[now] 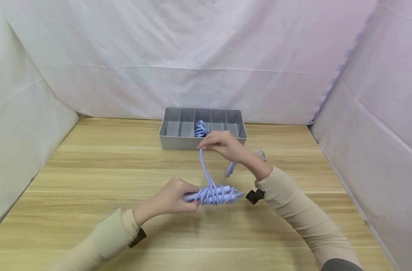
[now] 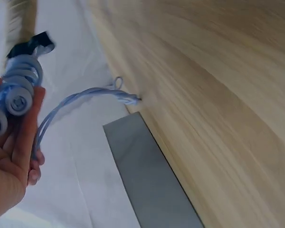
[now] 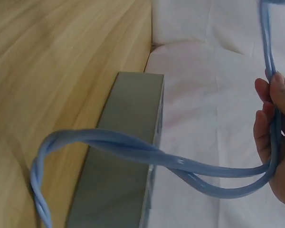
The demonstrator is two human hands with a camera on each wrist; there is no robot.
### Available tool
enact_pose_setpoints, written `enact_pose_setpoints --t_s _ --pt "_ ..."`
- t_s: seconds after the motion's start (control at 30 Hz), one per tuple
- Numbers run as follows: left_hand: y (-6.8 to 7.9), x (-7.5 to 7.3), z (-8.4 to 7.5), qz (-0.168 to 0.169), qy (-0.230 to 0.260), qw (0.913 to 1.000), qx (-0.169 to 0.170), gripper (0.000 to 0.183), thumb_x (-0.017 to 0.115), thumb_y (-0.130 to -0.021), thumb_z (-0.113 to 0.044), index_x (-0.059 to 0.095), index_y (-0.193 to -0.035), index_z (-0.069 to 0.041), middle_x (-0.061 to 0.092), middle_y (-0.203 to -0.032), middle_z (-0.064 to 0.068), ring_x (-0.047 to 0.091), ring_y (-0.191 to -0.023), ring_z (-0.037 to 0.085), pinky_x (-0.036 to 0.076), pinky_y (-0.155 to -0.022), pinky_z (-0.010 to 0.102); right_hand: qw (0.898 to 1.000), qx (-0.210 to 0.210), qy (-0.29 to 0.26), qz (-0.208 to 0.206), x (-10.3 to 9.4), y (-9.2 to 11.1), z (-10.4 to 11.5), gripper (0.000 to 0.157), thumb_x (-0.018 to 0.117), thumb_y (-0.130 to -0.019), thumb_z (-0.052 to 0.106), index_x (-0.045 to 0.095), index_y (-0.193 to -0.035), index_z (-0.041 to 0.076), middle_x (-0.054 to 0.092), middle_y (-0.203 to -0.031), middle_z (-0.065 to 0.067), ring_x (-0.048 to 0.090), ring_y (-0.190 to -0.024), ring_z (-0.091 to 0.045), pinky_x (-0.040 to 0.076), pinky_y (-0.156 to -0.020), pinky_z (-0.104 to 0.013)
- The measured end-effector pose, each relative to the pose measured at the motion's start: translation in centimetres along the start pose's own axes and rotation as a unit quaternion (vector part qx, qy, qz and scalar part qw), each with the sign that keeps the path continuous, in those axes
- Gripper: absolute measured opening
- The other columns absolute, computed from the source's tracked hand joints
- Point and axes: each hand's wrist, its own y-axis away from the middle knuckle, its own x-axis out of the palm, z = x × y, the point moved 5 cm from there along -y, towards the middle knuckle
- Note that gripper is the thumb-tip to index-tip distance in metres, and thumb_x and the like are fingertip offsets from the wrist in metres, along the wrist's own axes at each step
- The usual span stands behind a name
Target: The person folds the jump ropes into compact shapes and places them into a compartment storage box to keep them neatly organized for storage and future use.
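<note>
In the head view my left hand (image 1: 175,195) grips the handles of a periwinkle-blue jump rope (image 1: 215,195), with cord wound round them. The left wrist view shows round handle ends (image 2: 19,101) between my thumb and fingers. Above the bundle and slightly to its right, my right hand (image 1: 224,145) pinches the cord, which runs taut down to the windings. From the right hand a doubled, twisted length of cord (image 3: 180,164) droops in the right wrist view. Its looped tail (image 1: 230,169) shows beyond the right forearm, partly hidden.
A grey divided box (image 1: 178,143) stands at the back of the wooden table (image 1: 107,165), close behind my right hand. Its middle compartment holds another coiled blue cord (image 1: 200,128). White cloth (image 1: 124,90) hangs at the back and both sides.
</note>
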Motion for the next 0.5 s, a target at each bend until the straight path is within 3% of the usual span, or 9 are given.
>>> enact_pose_setpoints --t_s 0.07,0.2,0.33,0.5 --pt "-0.1 -0.1 0.4 -0.003 0.108 0.993 -0.047 0.021 0.065 -0.067 -0.004 0.071 -0.087 -0.003 0.066 -0.066 -0.002 0.046 -0.053 -0.006 0.04 -0.043 0.012 0.998 0.027 -0.046 -0.02 0.2 0.1 -0.7 0.013 0.06 -0.081 -0.007 0.068 -0.091 -0.004 0.067 -0.089 -0.012 0.06 -0.085 -0.015 0.051 -0.072 -0.026" --pt "-0.5 -0.5 0.7 -0.028 0.254 0.9623 -0.094 0.025 0.062 -0.069 0.004 0.067 -0.093 0.008 0.069 -0.074 0.011 0.056 -0.061 0.001 0.05 -0.05 0.023 0.994 0.064 -0.073 -0.059 0.9 0.3 -2.0 0.013 0.059 -0.081 -0.007 0.068 -0.091 -0.006 0.067 -0.089 -0.015 0.061 -0.084 -0.016 0.052 -0.072 -0.027" --pt "-0.8 -1.0 1.0 -0.068 0.31 0.9428 -0.102 0.028 0.058 -0.069 0.009 0.062 -0.096 0.016 0.066 -0.079 0.023 0.061 -0.065 0.005 0.054 -0.056 0.029 0.992 0.069 -0.061 -0.088 1.5 0.6 -2.8 0.012 0.061 -0.081 -0.003 0.068 -0.092 -0.004 0.068 -0.088 -0.016 0.062 -0.08 -0.015 0.052 -0.072 -0.026" --pt "-1.0 -1.9 1.3 -0.128 0.323 0.9317 -0.106 0.028 0.055 -0.07 0.009 0.058 -0.094 0.022 0.063 -0.081 0.031 0.062 -0.069 0.004 0.055 -0.059 0.028 0.991 0.044 -0.081 -0.1 2.9 1.7 -4.8 0.013 0.06 -0.083 0.001 0.067 -0.094 -0.004 0.068 -0.085 -0.014 0.06 -0.07 -0.011 0.052 -0.062 -0.025"
